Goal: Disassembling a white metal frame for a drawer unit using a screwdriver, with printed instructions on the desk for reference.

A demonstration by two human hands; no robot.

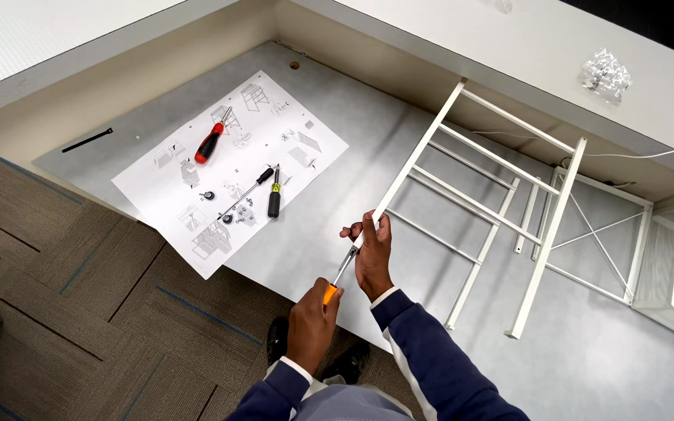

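My right hand (pixel 374 253) grips the near end of a white metal ladder-like frame (pixel 481 204), which lies tilted across the grey board (pixel 368 132). My left hand (pixel 311 321) is closed on the orange handle of a screwdriver (pixel 340 277). The screwdriver's shaft points up at the frame end, just under my right hand. The tip is hidden behind my right fingers.
A paper instruction sheet (pixel 290 140) lies to the left with a red-handled screwdriver (pixel 209 143), two black-handled tools (pixel 274 197) and small fittings (pixel 228 210) on it. More white frame panels (pixel 633 242) lie at the right. A clear plastic bag (pixel 604 76) sits on the white ledge. Carpet (pixel 56 296) lies below.
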